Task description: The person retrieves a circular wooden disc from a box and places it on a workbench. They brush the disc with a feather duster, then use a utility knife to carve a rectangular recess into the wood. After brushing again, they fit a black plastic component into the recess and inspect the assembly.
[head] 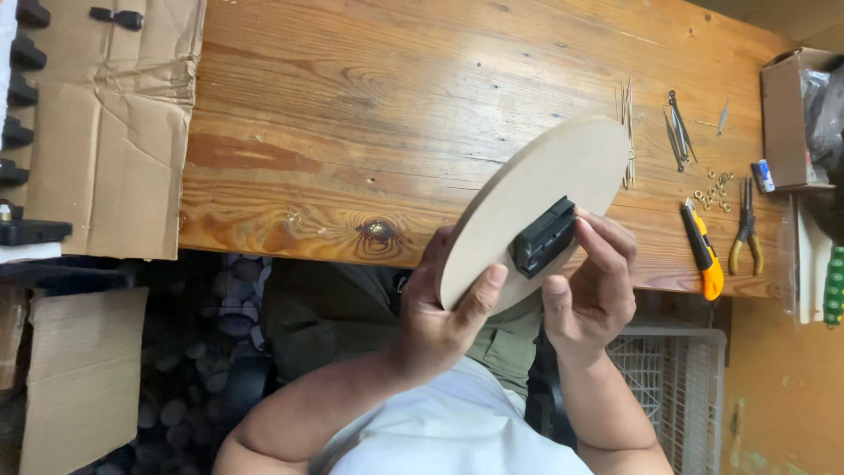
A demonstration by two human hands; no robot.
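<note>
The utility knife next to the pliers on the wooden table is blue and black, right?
Not quite. The head view shows the utility knife is orange and black, not blue. It does lie beside the pliers on the wooden table, to the right of both hands.

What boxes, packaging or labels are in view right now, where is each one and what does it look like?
Flattened cardboard sheet: on the table's left end, brown, creased.
Cardboard box: on the table's far right, brown, open, dark things inside.
Cardboard piece: below the table at left, brown, flat.
Small labelled cylinder: beside the box, blue and white.
White lattice crate: under the table at right.
No screens or signs show.
</note>
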